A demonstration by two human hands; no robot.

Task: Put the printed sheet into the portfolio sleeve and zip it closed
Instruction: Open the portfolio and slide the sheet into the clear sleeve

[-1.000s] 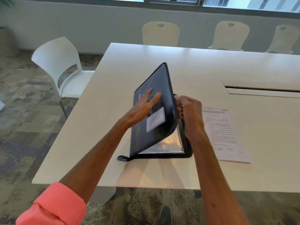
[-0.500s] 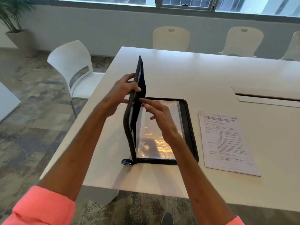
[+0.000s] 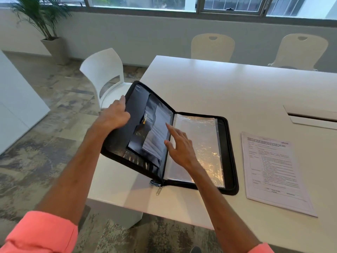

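Note:
A black zip portfolio (image 3: 228, 154) lies open near the table's front left corner. Its right half rests flat and holds clear plastic sleeves (image 3: 202, 141). Its left cover (image 3: 135, 114) is raised off the table and hangs past the left edge, with inner pockets showing. My left hand (image 3: 115, 114) grips that cover's outer edge. My right hand (image 3: 179, 145) hovers over the spine and sleeves with fingers spread, holding nothing. The printed sheet (image 3: 273, 170) lies flat on the table just right of the portfolio. The zipper pull (image 3: 158, 188) dangles at the near end of the spine.
The white table (image 3: 228, 92) has a cable slot (image 3: 310, 115) at the right. A white chair (image 3: 105, 75) stands off the left edge, two cream chairs (image 3: 212, 45) at the far side. A potted plant (image 3: 47, 30) stands at the back left.
The cover has swung from upright to wide open on the left, held by my left hand. My right hand has stayed over the sleeves. The view has shifted left.

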